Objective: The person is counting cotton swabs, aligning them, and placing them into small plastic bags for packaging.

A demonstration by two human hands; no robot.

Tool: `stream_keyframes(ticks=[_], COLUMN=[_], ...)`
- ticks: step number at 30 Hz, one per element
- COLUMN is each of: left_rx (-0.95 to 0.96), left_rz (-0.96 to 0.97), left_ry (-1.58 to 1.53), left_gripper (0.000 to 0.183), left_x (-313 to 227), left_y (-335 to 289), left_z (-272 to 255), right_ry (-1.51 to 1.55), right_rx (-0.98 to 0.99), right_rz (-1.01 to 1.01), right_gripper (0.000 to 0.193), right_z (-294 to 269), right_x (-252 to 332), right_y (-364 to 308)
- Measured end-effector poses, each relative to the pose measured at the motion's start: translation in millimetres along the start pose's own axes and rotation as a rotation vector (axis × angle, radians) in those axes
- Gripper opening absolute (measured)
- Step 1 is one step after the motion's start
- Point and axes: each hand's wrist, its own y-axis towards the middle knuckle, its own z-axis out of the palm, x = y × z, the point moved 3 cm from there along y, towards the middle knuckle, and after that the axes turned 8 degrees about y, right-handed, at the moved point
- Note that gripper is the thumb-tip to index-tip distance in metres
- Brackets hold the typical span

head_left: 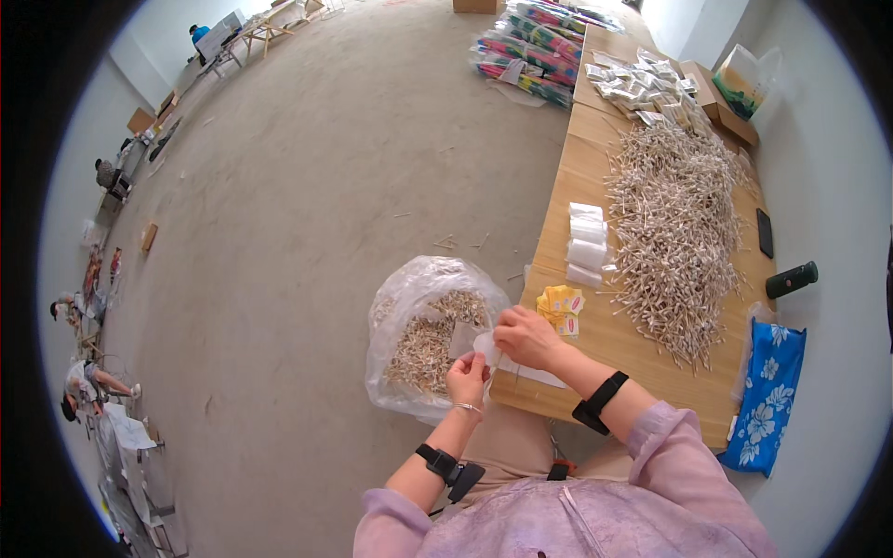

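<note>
My left hand point(468, 379) is closed in a pinch at the table's near left corner, on what looks like a small clear plastic bag point(483, 345). Just right of it and slightly higher, my right hand point(528, 337) has its fingers bent together near the same bag; what they grip is hidden. Below and left of my hands stands a large clear plastic sack point(381, 358), its mouth open, with many cotton swabs point(423, 352) inside. Yellow printed cards point(561, 305) lie on the table beyond my right hand.
On the wooden table point(567, 172) are a big heap of cotton swabs point(674, 232), stacked clear bags point(586, 246), filled packets point(651, 88), a phone point(765, 232) and a dark green bottle point(792, 280). A blue floral bag point(765, 405) hangs at the right edge. Distant people work along the left wall.
</note>
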Motion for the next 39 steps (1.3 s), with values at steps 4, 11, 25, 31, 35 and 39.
stream_keyframes(ticks=[4, 11, 25, 31, 35, 39], left_rx=[-0.029, 0.012, -0.029, 0.044, 0.248, 0.585], left_rz=[0.08, 0.116, 0.25, 0.252, 0.656, 0.867], left_ry=[0.022, 0.037, 0.603, 0.978, 1.094, 1.1], left_gripper=[0.024, 0.02, 0.031, 0.04, 0.033, 0.016], left_x=[7, 1, -4, -22, -34, -11], left_y=[-2, -5, -11, -28, -56, -68], left_z=[7, 4, 11, -4, 46, 106], right_ry=[0.148, 0.093, 0.01, -0.105, -0.463, -0.571], right_rx=[-0.226, -0.048, -0.219, -0.634, -1.215, -1.349], right_rz=[0.287, 0.495, 0.278, 0.489, 1.008, 1.391], right_gripper=[0.012, 0.018, 0.011, 0.034, 0.057, 0.057], right_z=[-2, 15, 15, -46, -102, -133], right_x=[-13, -6, -20, -13, -76, -110], right_y=[-3, 7, -17, -82, -199, -287])
